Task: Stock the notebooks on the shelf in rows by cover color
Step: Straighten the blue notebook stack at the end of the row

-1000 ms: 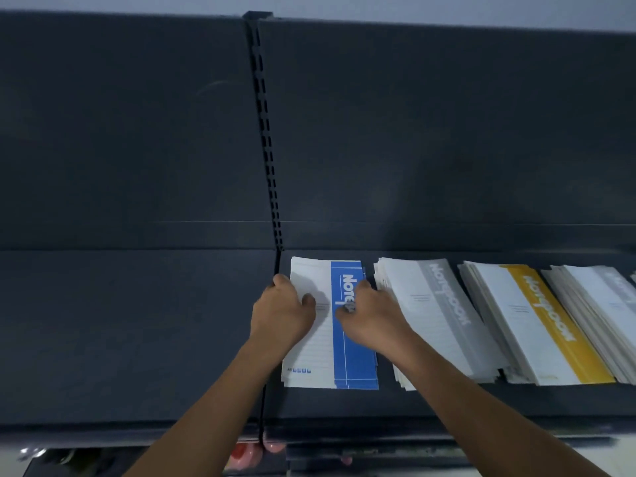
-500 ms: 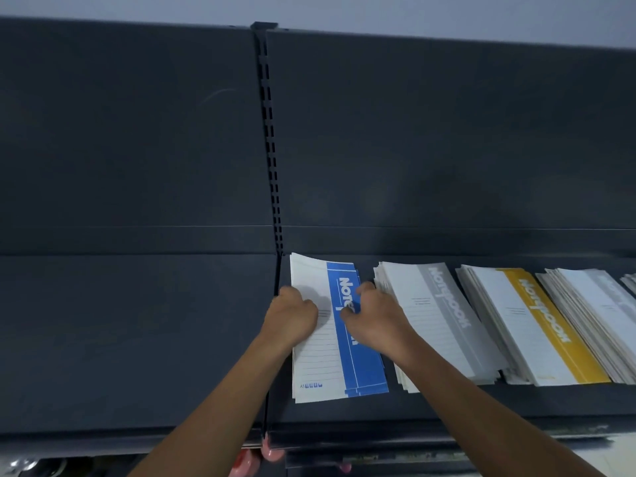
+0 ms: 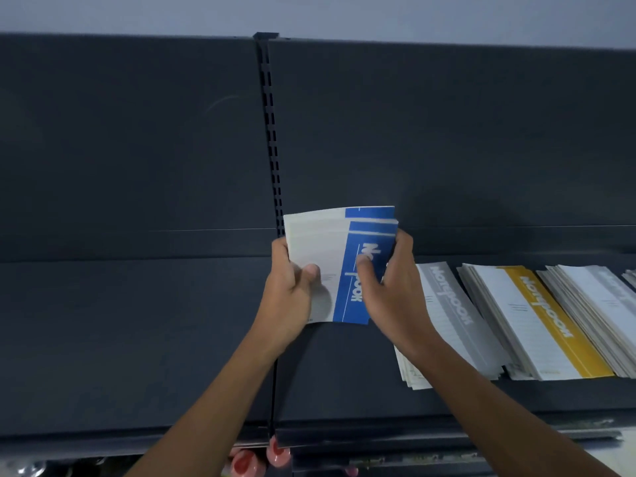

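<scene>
A small stack of blue-and-white notebooks (image 3: 339, 256) is lifted off the dark shelf (image 3: 327, 373) and tilted up toward me, its covers fanned at the top. My left hand (image 3: 290, 297) grips its left edge, thumb on the white cover. My right hand (image 3: 395, 294) holds its right edge, thumb on the blue stripe. To the right on the shelf lie a grey-striped stack (image 3: 454, 318), a yellow-striped stack (image 3: 543, 321) and another grey stack (image 3: 599, 304), each fanned.
A slotted upright post (image 3: 272, 139) splits the dark back panel above the shelf joint. The left shelf section (image 3: 120, 339) holds nothing. Pink-red objects (image 3: 254, 459) show below the shelf's front lip.
The blue stack lay flat on the shelf under both hands; both hands have now picked it up and raised it toward the back panel, tilted upright.
</scene>
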Action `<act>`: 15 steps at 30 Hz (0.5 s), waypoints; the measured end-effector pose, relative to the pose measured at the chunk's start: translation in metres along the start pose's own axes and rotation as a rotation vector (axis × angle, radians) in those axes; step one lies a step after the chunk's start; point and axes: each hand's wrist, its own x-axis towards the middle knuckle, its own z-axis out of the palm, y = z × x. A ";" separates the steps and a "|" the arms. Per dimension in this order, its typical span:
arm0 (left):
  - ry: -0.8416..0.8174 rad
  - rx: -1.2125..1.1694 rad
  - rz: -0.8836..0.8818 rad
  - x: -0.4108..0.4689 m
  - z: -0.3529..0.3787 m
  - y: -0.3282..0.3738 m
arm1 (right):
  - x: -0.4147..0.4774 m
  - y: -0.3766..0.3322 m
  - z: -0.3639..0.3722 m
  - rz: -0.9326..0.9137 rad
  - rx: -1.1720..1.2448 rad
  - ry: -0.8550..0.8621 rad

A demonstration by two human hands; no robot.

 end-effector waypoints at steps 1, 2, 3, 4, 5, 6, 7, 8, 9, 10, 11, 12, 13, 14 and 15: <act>-0.014 -0.016 0.000 -0.001 0.000 0.000 | -0.003 -0.002 -0.001 -0.007 -0.001 -0.011; -0.025 -0.031 -0.004 -0.002 -0.001 0.000 | -0.005 -0.002 0.000 0.001 0.008 -0.024; -0.031 -0.044 -0.010 -0.003 -0.001 0.001 | -0.007 0.000 0.000 0.022 0.022 -0.039; -0.035 -0.053 -0.017 -0.004 -0.002 0.001 | -0.009 0.002 0.000 0.044 0.030 -0.049; -0.036 -0.061 -0.023 -0.004 -0.002 0.000 | -0.010 0.003 0.000 0.064 0.030 -0.055; -0.036 -0.069 -0.028 -0.004 -0.002 0.000 | -0.010 0.005 0.000 0.079 0.029 -0.057; -0.034 -0.077 -0.032 -0.003 -0.002 -0.001 | -0.010 0.007 0.000 0.091 0.029 -0.059; -0.030 -0.082 -0.033 -0.003 -0.001 -0.001 | -0.010 0.009 0.000 0.103 0.030 -0.060; -0.024 -0.084 -0.030 -0.003 -0.001 -0.002 | -0.009 0.010 0.001 0.114 0.026 -0.062; -0.017 -0.087 -0.025 -0.002 -0.001 -0.002 | -0.009 0.010 0.001 0.126 0.021 -0.065; -0.008 -0.092 -0.021 -0.001 0.000 -0.003 | -0.008 0.011 0.002 0.140 0.016 -0.070; 0.000 -0.097 -0.017 -0.001 0.000 -0.004 | -0.008 0.012 0.003 0.153 0.016 -0.076; 0.008 -0.100 -0.011 -0.001 0.000 -0.004 | -0.008 0.013 0.003 0.160 0.014 -0.082; 0.012 -0.102 -0.005 -0.001 0.001 -0.004 | -0.008 0.013 0.003 0.161 0.012 -0.086; 0.009 -0.101 -0.003 -0.001 0.001 -0.004 | -0.008 0.014 0.004 0.163 0.008 -0.090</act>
